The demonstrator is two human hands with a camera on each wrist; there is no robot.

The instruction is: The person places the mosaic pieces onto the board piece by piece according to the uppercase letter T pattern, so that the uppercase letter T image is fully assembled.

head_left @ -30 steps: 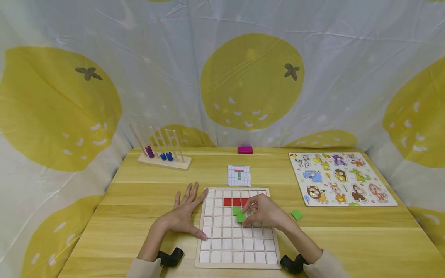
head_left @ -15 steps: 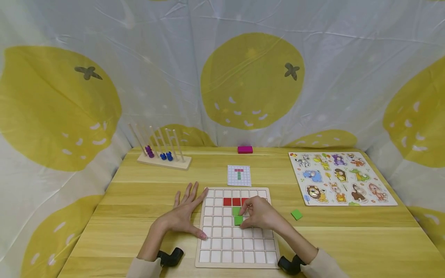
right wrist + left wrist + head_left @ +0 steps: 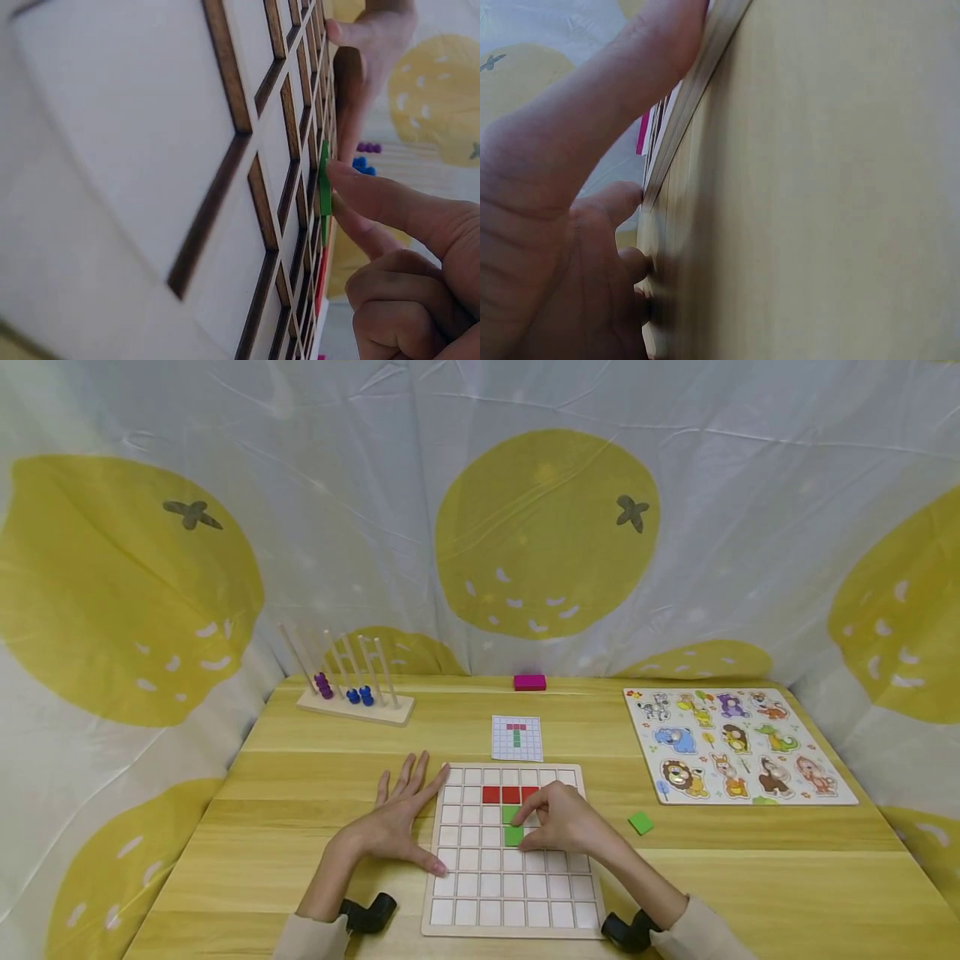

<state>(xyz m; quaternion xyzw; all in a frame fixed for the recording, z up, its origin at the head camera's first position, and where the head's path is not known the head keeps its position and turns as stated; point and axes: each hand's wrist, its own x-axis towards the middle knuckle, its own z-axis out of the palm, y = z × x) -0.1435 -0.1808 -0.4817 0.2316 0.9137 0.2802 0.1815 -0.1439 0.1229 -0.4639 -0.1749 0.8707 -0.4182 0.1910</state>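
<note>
A wooden grid board [image 3: 512,932] with white cells lies in front of me. Its second row holds red tiles [image 3: 511,795], with a green tile [image 3: 510,814] below the middle one. Another green tile [image 3: 513,836] sits one cell lower, where my right hand [image 3: 566,820] has thumb and index finger at its edges. The right wrist view shows the thumb [image 3: 360,184] on this tile, the other fingers curled. My left hand [image 3: 393,827] spreads along the board's left edge, thumb and index finger touching it; the left wrist view shows the thumb [image 3: 630,75] on the rim.
A pattern card [image 3: 516,739] with a red and green T lies behind the board. One loose green tile [image 3: 641,823] is to the right. Further out are an animal puzzle [image 3: 738,743], a peg stand [image 3: 356,708] with purple and blue bears, and a magenta block [image 3: 529,682].
My right hand has lowered the green tile from a slant above the board into the cell below the other green tile. The left hand has stayed in place.
</note>
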